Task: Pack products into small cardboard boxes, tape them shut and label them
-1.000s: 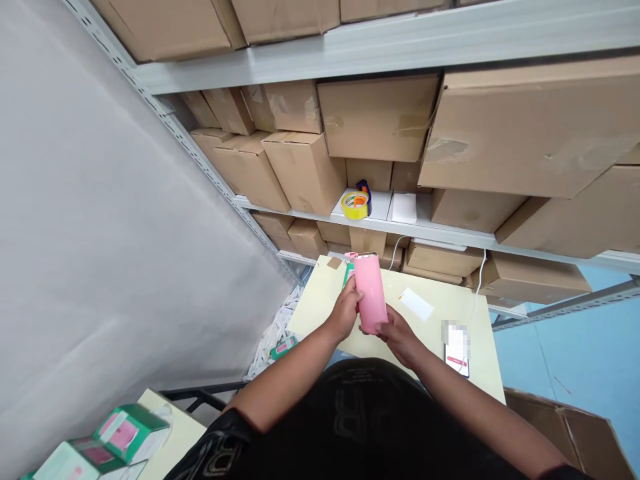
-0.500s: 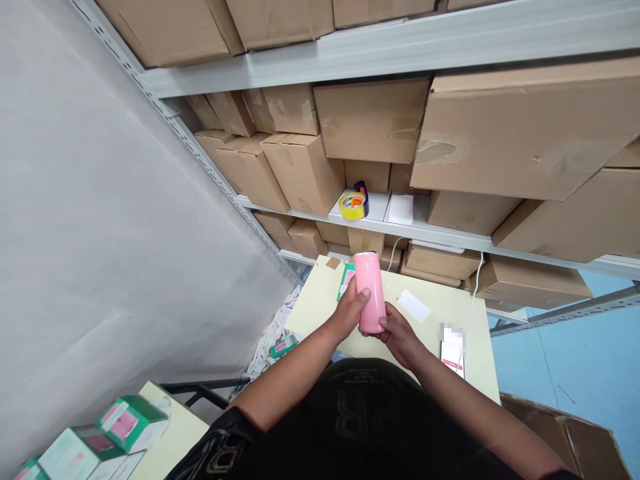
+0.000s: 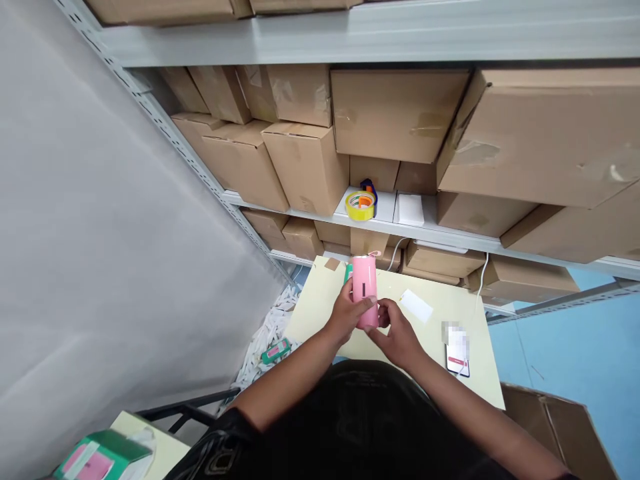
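Note:
A pink tumbler (image 3: 365, 283) is held upright over the pale tabletop (image 3: 320, 293). It has a dark mark on its side and a small pink loop at its top. My left hand (image 3: 345, 310) is wrapped around its left side, the thumb lying across the front. At the lower right my right hand (image 3: 399, 333) grips the tumbler near its base, its thumb on the bottom edge and its fingers curled at the side. Behind the tumbler a green box (image 3: 349, 271) is mostly hidden.
A white card (image 3: 416, 305) and a phone (image 3: 457, 353) lie on the table. Yellow tape (image 3: 361, 206) sits on the shelf among cardboard boxes (image 3: 305, 163). Green boxes (image 3: 100, 457) stand at lower left; paper scraps (image 3: 257, 337) cover the floor by the wall.
The tumbler has turned in my hands, so a dark mark and the loop now show. My right hand has shifted its fingers on the base. The view has tilted slightly.

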`<act>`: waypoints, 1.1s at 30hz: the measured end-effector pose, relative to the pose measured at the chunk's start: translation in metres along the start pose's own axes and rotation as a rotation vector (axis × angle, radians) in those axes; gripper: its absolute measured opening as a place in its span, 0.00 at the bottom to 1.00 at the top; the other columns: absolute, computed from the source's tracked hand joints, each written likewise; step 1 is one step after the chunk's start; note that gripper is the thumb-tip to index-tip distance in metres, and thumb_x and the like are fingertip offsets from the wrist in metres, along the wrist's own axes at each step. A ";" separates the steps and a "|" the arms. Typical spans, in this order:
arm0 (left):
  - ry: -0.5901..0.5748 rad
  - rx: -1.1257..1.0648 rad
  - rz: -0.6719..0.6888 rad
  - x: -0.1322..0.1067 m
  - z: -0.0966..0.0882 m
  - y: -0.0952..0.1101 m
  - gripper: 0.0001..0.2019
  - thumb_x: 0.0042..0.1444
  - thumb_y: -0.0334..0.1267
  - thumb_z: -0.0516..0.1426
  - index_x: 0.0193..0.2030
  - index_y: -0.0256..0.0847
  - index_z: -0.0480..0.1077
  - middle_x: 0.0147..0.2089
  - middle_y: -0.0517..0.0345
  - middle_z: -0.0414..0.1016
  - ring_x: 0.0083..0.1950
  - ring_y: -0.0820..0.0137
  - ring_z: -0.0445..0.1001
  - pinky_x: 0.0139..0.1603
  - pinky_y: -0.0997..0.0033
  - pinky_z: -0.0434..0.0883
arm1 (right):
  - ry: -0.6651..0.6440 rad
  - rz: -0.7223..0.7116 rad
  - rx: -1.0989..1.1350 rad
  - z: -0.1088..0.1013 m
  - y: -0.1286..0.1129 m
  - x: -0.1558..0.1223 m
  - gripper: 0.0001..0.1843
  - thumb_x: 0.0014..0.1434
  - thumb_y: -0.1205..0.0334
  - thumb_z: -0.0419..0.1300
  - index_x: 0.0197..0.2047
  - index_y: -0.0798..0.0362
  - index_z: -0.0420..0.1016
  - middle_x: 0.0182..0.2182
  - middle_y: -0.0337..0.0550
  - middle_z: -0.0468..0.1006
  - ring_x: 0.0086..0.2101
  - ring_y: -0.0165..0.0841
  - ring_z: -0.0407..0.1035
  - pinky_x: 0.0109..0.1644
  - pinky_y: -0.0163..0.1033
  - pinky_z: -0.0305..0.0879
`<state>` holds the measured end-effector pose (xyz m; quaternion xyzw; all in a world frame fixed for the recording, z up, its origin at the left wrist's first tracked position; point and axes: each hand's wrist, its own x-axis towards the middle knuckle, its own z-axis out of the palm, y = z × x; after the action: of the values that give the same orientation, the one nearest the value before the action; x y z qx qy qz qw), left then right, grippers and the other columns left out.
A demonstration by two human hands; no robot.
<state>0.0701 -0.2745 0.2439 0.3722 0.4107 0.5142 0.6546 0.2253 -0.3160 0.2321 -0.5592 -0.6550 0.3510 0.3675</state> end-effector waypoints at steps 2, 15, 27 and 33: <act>-0.115 -0.016 -0.021 0.005 -0.024 0.007 0.31 0.47 0.48 0.71 0.56 0.42 0.70 0.45 0.55 0.76 0.44 0.65 0.75 0.46 0.65 0.72 | 0.011 0.087 0.198 -0.004 -0.003 0.014 0.23 0.61 0.42 0.63 0.52 0.47 0.69 0.41 0.45 0.78 0.38 0.38 0.73 0.45 0.47 0.72; -0.468 -0.110 -0.056 0.024 -0.086 -0.017 0.31 0.51 0.48 0.70 0.60 0.42 0.68 0.56 0.48 0.75 0.55 0.58 0.75 0.55 0.61 0.70 | 0.111 0.341 0.679 0.032 -0.042 0.070 0.34 0.60 0.29 0.57 0.56 0.48 0.75 0.54 0.48 0.80 0.51 0.46 0.74 0.50 0.47 0.72; -0.494 0.077 -0.037 0.032 -0.092 -0.037 0.27 0.59 0.49 0.63 0.62 0.43 0.68 0.57 0.48 0.76 0.56 0.59 0.75 0.57 0.59 0.70 | 0.239 0.369 0.593 0.035 -0.023 0.074 0.28 0.54 0.40 0.69 0.51 0.50 0.80 0.47 0.47 0.82 0.44 0.42 0.74 0.47 0.44 0.71; -0.172 0.836 -0.160 0.106 -0.115 -0.041 0.14 0.62 0.50 0.57 0.41 0.43 0.78 0.43 0.53 0.83 0.46 0.59 0.79 0.47 0.64 0.71 | 0.364 0.417 0.529 0.027 0.020 0.063 0.28 0.52 0.40 0.70 0.48 0.52 0.79 0.44 0.47 0.83 0.41 0.41 0.74 0.44 0.45 0.71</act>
<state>-0.0068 -0.1716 0.1461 0.6138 0.5552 0.2184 0.5170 0.2047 -0.2526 0.2078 -0.6194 -0.3380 0.4701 0.5302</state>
